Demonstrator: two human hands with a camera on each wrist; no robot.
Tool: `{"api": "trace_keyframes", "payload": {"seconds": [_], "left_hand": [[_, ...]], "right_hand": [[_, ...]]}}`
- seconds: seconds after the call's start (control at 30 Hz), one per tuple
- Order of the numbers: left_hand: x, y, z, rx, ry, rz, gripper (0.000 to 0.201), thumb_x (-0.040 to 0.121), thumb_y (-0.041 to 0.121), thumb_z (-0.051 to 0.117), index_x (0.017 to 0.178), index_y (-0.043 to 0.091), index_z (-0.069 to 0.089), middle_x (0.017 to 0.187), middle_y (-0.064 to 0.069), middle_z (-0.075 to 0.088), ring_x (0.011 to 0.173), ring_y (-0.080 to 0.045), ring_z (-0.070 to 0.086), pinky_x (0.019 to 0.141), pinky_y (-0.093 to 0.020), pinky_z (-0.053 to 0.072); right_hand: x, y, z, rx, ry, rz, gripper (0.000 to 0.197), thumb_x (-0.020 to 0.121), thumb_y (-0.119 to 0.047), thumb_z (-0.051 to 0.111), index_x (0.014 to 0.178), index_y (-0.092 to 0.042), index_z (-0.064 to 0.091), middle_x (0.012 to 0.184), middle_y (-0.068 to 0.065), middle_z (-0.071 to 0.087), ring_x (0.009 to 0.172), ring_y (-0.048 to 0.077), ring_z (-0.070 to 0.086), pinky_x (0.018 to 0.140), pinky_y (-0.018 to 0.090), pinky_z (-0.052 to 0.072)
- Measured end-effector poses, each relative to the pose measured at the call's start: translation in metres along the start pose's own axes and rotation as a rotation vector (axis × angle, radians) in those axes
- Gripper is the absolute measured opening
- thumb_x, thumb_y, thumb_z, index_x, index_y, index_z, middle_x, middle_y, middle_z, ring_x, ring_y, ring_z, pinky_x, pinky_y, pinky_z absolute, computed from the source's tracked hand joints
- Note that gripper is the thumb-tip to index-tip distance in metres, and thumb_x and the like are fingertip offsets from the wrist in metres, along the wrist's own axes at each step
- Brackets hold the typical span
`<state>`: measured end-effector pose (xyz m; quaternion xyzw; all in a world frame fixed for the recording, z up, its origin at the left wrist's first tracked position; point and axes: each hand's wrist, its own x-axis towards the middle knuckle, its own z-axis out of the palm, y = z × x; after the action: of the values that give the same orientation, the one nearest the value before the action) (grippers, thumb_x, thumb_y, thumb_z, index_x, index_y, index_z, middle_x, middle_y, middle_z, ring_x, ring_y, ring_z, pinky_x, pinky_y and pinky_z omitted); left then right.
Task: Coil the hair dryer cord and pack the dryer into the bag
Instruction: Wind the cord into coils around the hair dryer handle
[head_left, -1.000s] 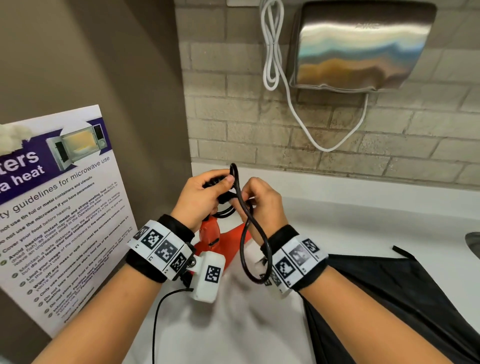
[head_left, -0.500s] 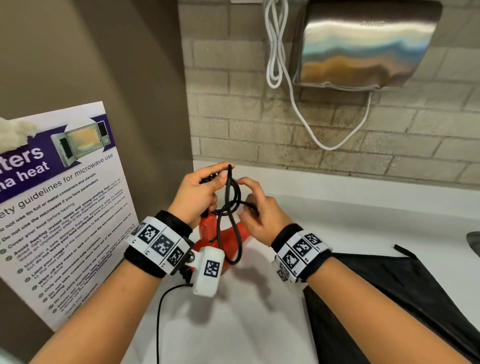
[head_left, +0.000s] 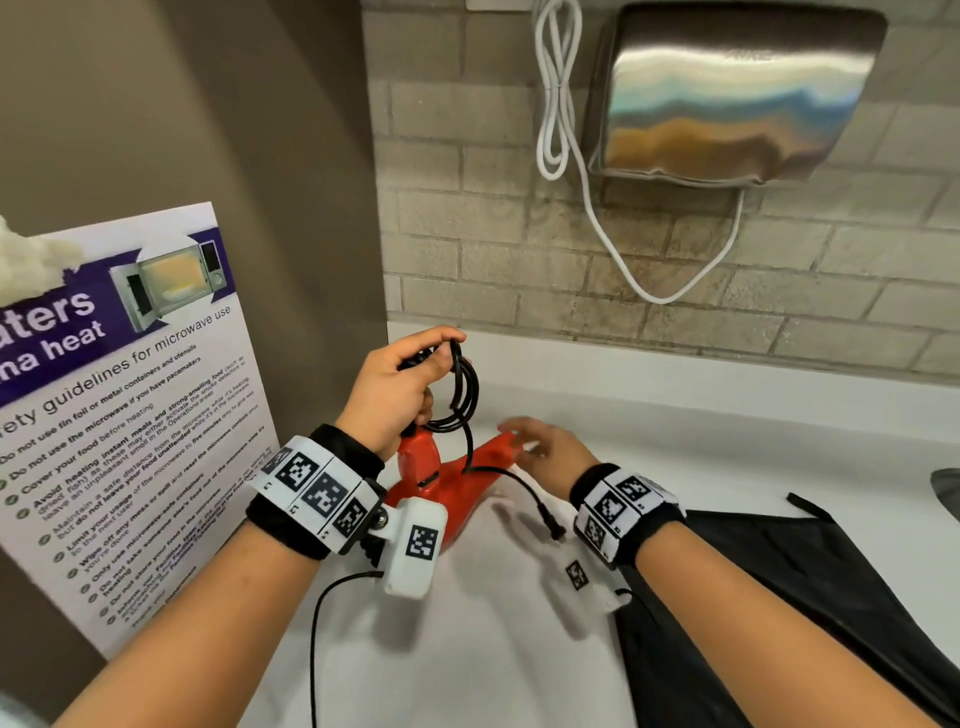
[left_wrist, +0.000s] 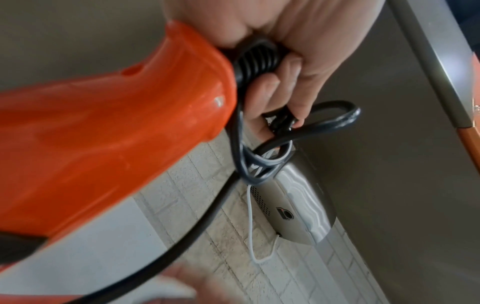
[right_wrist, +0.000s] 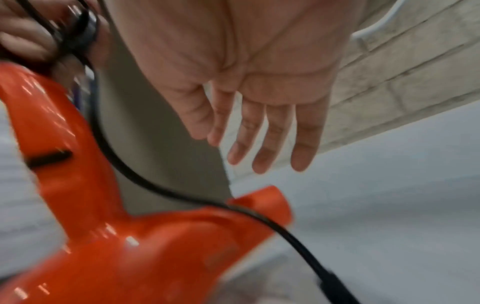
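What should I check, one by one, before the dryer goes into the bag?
1. Coiled cord gripped by the left hand: ok.
2. Whole cord coiled: not ok, the plug end trails loose over the counter.
3. Right hand free to gather it: ok, fingers straight, holding nothing.
4. Hair dryer held securely: cannot tell.
5. Black bag opened: cannot tell, it lies flat.

The coiled cord (head_left: 460, 387) hangs from the left hand's fingers (head_left: 436, 340), the hair dryer (head_left: 457, 478) beneath them; the bag (head_left: 779, 597) lies right of the right hand's fingers (head_left: 519, 428).
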<state>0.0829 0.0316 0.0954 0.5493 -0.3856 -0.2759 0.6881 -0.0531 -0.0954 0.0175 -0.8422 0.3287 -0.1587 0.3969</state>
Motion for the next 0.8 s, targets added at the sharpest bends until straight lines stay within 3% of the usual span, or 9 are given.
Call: {"api": "trace_keyframes", "payload": {"seconds": [0.07,0.13,0.2,0.3,0.4,0.53,0.63,0.7,0.8], "left_hand": [[0.0,0.0,0.001,0.002,-0.008,0.012,0.024,0.092,0.01,0.049,0.088,0.026,0.066,0.075,-0.003,0.059,0.031,-0.003,0.024,0.033,-0.014,0.026],[0.001,0.0,0.002,0.018,-0.023,0.018,0.023,0.092,0.011,0.049,0.089,0.027,0.066,0.088,-0.014,0.058,0.03,-0.003,0.025,0.033,-0.014,0.026],[0.001,0.001,0.004,0.027,-0.034,0.013,0.024,0.093,0.011,0.049,0.089,0.027,0.066,0.092,-0.018,0.056,0.029,-0.003,0.025,0.033,-0.014,0.026],[0.002,0.001,0.003,0.035,-0.05,-0.001,0.023,0.093,0.013,0.047,0.087,0.025,0.065,0.091,-0.017,0.053,0.03,-0.002,0.023,0.033,-0.014,0.026],[0.001,0.001,0.002,0.057,-0.072,-0.009,0.021,0.093,0.012,0.048,0.083,0.022,0.064,0.084,-0.013,0.052,0.03,-0.003,0.023,0.033,-0.013,0.025],[-0.003,0.0,0.006,0.086,-0.122,0.001,0.021,0.092,0.009,0.05,0.082,0.02,0.065,0.09,-0.017,0.051,0.032,-0.004,0.023,0.034,-0.013,0.023],[-0.002,-0.002,0.009,0.072,-0.117,0.029,0.022,0.091,0.008,0.051,0.082,0.021,0.066,0.08,-0.014,0.052,0.032,-0.005,0.023,0.035,-0.014,0.021],[-0.001,-0.002,0.01,0.068,-0.103,0.055,0.024,0.091,0.008,0.052,0.081,0.023,0.067,0.062,-0.001,0.054,0.032,-0.005,0.024,0.035,-0.014,0.022],[-0.001,0.0,0.011,0.055,-0.107,0.08,0.021,0.09,0.01,0.053,0.087,0.024,0.068,0.056,0.009,0.055,0.034,-0.004,0.027,0.035,-0.016,0.026]], "right_hand": [[-0.003,-0.024,0.002,0.125,-0.073,-0.119,0.041,0.089,-0.002,0.047,0.125,-0.022,0.052,0.118,0.001,0.056,0.088,0.011,0.054,0.067,-0.001,0.041],[-0.004,-0.041,0.006,0.138,-0.125,-0.198,0.04,0.09,-0.004,0.048,0.125,-0.022,0.052,0.121,-0.001,0.057,0.096,0.013,0.054,0.082,0.012,0.045],[-0.003,-0.047,0.013,0.242,-0.103,-0.236,0.032,0.089,-0.006,0.051,0.118,-0.019,0.058,0.112,0.0,0.063,0.092,0.011,0.054,0.087,0.023,0.045],[0.004,-0.041,0.019,0.405,0.026,-0.167,0.021,0.086,-0.005,0.057,0.104,-0.01,0.067,0.083,-0.007,0.065,0.071,-0.002,0.057,0.078,0.014,0.046],[0.016,-0.022,0.017,0.365,0.134,-0.024,0.014,0.085,-0.007,0.059,0.092,-0.011,0.07,0.074,-0.002,0.064,0.068,0.009,0.056,0.083,0.035,0.049],[0.016,-0.015,0.005,0.152,0.141,0.007,0.019,0.086,-0.004,0.053,0.082,-0.017,0.066,0.072,-0.007,0.061,0.067,0.006,0.053,0.076,0.025,0.04],[0.005,-0.033,-0.002,0.368,0.146,-0.177,0.023,0.089,-0.001,0.046,0.096,-0.016,0.063,0.09,-0.004,0.064,0.083,0.002,0.06,0.083,0.018,0.043],[-0.004,-0.048,-0.006,0.575,0.086,-0.315,0.018,0.089,-0.016,0.045,0.098,-0.016,0.061,0.093,-0.001,0.065,0.085,-0.001,0.061,0.086,0.014,0.046],[-0.006,-0.062,-0.009,0.614,0.057,-0.389,0.019,0.081,-0.027,0.047,0.088,-0.013,0.059,0.085,0.012,0.063,0.082,0.013,0.059,0.084,0.022,0.046]]}}
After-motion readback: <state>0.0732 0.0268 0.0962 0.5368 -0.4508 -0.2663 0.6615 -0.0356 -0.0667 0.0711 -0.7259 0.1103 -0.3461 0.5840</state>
